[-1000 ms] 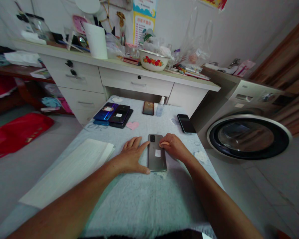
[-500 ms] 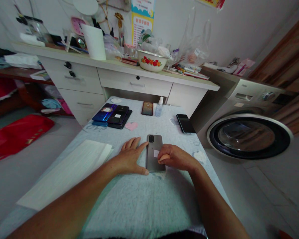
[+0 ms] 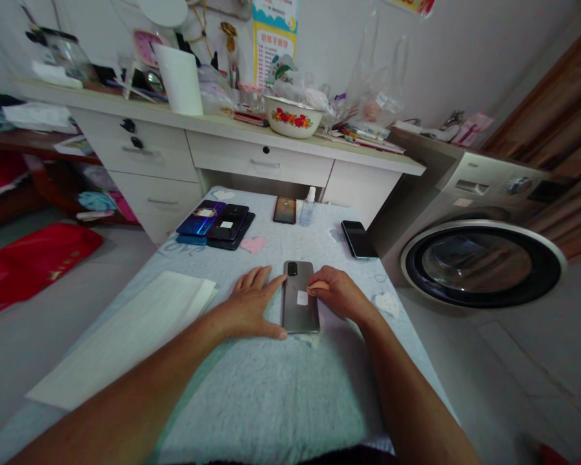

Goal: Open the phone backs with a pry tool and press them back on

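A grey smartphone [image 3: 300, 316] lies back up on the cloth-covered table, its camera block at the far end and a small white label in the middle. My left hand [image 3: 254, 307] rests flat beside it with fingers spread, the thumb and a fingertip at the phone's left edge. My right hand [image 3: 339, 292] is closed over the phone's right side, pinching a small peach-coloured wad [image 3: 318, 287] against the back cover. The fingers hide most of this wad, so its material is unclear.
Stacked phones [image 3: 226, 226] lie at the far left, a brown-backed phone [image 3: 285, 210] and a clear spray bottle [image 3: 308, 206] at the far end, and a black-screened phone [image 3: 359, 239] at the right. White folded sheets [image 3: 126, 336] lie near my left forearm. A washing machine [image 3: 484, 187] stands right.
My right hand has slid up the phone's back, away from me, with the peach-coloured wad, and the white label now shows fully. My left hand has stayed at the left edge.
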`<act>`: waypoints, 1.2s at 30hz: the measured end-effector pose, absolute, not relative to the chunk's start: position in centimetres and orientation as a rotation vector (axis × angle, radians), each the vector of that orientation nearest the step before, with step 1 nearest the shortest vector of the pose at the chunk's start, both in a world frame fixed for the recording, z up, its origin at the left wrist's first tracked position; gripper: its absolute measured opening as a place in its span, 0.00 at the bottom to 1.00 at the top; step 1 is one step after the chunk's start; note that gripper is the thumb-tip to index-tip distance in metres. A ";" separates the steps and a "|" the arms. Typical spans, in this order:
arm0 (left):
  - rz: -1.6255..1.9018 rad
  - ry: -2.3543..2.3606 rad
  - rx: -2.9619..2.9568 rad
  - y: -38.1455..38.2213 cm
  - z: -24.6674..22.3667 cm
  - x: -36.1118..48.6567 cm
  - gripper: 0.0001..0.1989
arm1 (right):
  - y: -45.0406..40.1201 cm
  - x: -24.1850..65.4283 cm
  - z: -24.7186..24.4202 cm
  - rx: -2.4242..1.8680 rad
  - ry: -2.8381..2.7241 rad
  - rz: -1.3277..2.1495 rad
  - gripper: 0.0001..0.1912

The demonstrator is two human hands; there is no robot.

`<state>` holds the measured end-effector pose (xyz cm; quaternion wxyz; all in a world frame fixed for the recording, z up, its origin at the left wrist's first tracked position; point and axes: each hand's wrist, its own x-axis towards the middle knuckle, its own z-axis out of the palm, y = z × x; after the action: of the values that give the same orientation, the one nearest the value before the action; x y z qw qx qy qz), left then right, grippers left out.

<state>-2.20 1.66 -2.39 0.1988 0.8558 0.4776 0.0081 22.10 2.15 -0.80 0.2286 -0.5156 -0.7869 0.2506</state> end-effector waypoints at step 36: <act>0.014 1.328 2.391 1.8 -2.4 -2.2 0.59 | 0.2 21.8 0.5 -1.483 -2.329 0.622 0.06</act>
<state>-2.18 1.77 -2.41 0.2019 0.8561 0.4757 0.0051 21.76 0.17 0.46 0.1551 -0.5177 -0.8129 0.2171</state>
